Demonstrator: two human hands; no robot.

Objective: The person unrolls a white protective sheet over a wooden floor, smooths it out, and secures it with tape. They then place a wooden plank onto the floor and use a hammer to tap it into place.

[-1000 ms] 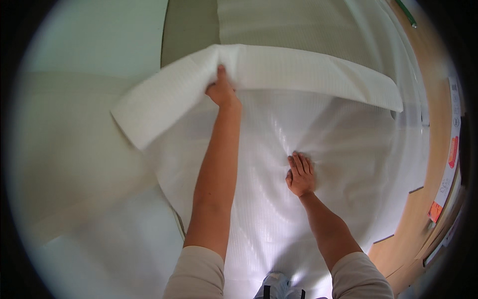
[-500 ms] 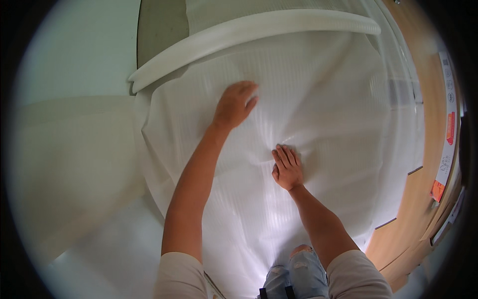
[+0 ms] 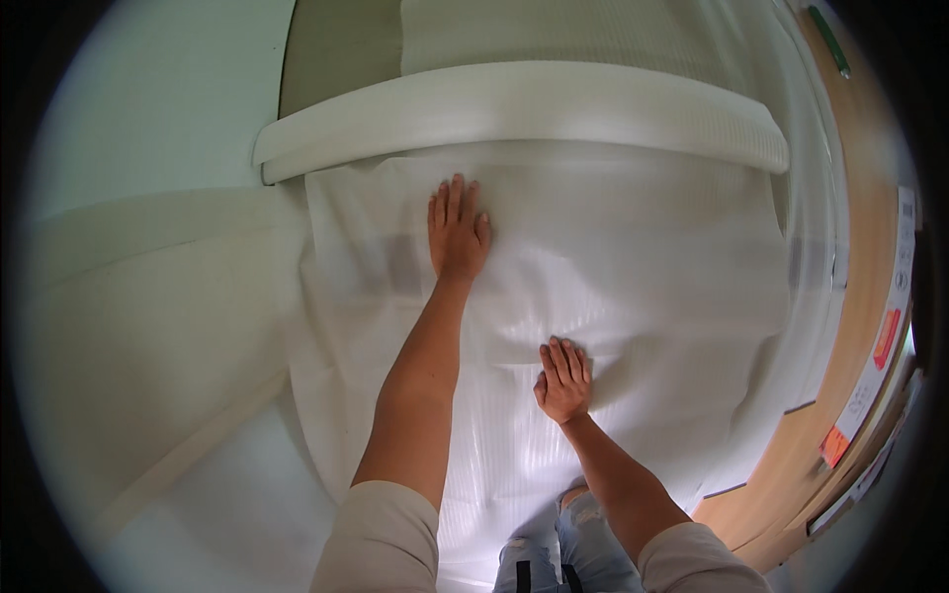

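Observation:
My left hand (image 3: pixel 457 232) lies flat with fingers outstretched on a white, finely ribbed thin sheet (image 3: pixel 633 267), a little below a long rolled or folded band (image 3: pixel 524 104) of the same white material that curves across the upper part. My right hand (image 3: pixel 563 381) rests palm down on the sheet, nearer my body and to the right, fingers extended. Neither hand grips anything. Creases run out from around both hands. My knees in torn jeans (image 3: pixel 583 549) are on the sheet at the lower edge.
A pale wall or board (image 3: pixel 158 119) fills the left, with a beige surface (image 3: pixel 168 326) below it. A grey-green surface (image 3: pixel 336 59) shows beyond the band. Along the right run wooden boards (image 3: pixel 761 494), a long white carton with orange-red patches (image 3: pixel 860 395), and a green rod (image 3: pixel 830 40).
My left hand let go of the white band, which moved up and straightened, and then came down flat on the sheet. My right hand has stayed pressed on the sheet.

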